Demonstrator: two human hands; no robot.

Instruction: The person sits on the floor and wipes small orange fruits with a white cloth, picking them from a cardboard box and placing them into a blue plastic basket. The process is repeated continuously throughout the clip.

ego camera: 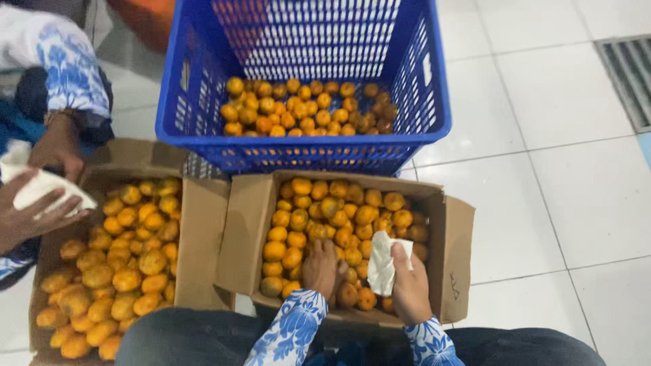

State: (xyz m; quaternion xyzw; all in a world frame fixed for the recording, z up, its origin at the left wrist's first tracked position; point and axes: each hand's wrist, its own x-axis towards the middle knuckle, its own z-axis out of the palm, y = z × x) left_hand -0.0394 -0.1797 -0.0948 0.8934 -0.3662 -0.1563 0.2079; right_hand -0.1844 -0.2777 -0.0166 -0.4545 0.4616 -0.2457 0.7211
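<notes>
1. The right hand [409,288] pinches a soft, crumpled white cloth [384,263] at 5 o'clock in the cardboard box [453,251].
2. The left hand [321,268] lies fingers down on round, smooth oranges [339,217].
3. At 12 o'clock stands a blue plastic crate [407,139] with holes.
4. At 9 o'clock, another person's hands [41,196] hold a cloth over a second box [203,230].
</notes>
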